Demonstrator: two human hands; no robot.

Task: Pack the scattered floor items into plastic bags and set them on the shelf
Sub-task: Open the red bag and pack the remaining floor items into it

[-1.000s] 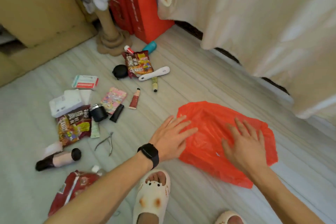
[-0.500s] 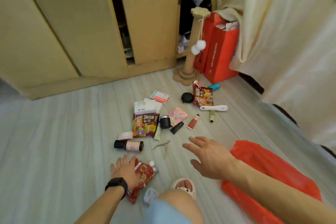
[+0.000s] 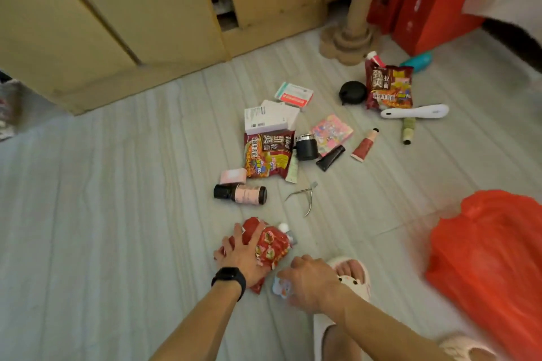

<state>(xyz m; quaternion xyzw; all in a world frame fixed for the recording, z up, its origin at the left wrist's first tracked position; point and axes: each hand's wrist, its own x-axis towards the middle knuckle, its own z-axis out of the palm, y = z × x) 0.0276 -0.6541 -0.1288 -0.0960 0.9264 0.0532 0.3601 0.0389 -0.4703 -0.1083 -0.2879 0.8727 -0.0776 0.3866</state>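
My left hand (image 3: 241, 255), with a black watch on the wrist, lies over a red snack packet (image 3: 271, 248) on the floor, fingers wrapped on its left side. My right hand (image 3: 312, 283) is closed around a small pale blue packet (image 3: 280, 287) just beside it. A red plastic bag (image 3: 492, 255) lies flat on the floor at the right, away from both hands. Beyond the hands lie several scattered items: a noodle packet (image 3: 268, 157), a pink-labelled bottle (image 3: 240, 194), nail nippers (image 3: 305, 196), a black jar (image 3: 306, 146), tubes and small boxes.
A tan cabinet (image 3: 132, 9) with its doors ajar stands at the back. A cardboard scratching post (image 3: 350, 35) and red paper bags (image 3: 422, 0) stand at the back right. My slippered foot (image 3: 353, 275) is under my right hand.
My left hand has closed over the red snack packet. My right hand has dropped from mid-air to the small blue packet by my foot. The view has tilted downward.
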